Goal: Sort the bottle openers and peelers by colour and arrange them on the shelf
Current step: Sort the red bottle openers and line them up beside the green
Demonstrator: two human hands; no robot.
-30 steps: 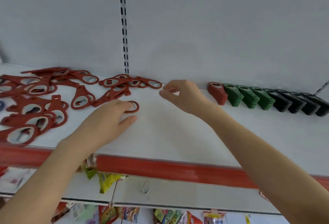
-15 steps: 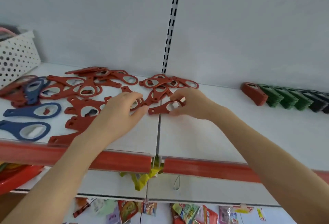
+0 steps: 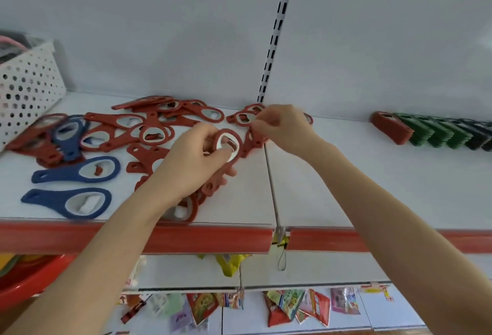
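Several flat red bottle openers [image 3: 149,132] lie scattered on the white shelf [image 3: 346,188], with blue bottle openers [image 3: 77,172] among them at the left. My left hand [image 3: 194,164] grips a red bottle opener [image 3: 229,145] by its ring, lifted slightly off the shelf. My right hand [image 3: 282,127] pinches another red opener [image 3: 246,117] at the back of the pile. At the far right stands a neat row of peelers: one red peeler [image 3: 391,127], then green peelers [image 3: 431,132], then black peelers [image 3: 476,136].
A white perforated basket [image 3: 26,87] stands at the shelf's left end. A red price strip [image 3: 213,239] runs along the shelf's front edge. Snack packets [image 3: 292,305] hang below, and a red basin [image 3: 24,278] sits at lower left.
The view has swung left, bringing the basket and blue openers into sight. My left hand has lifted a red opener by its ring. My right hand has moved back onto another red opener.
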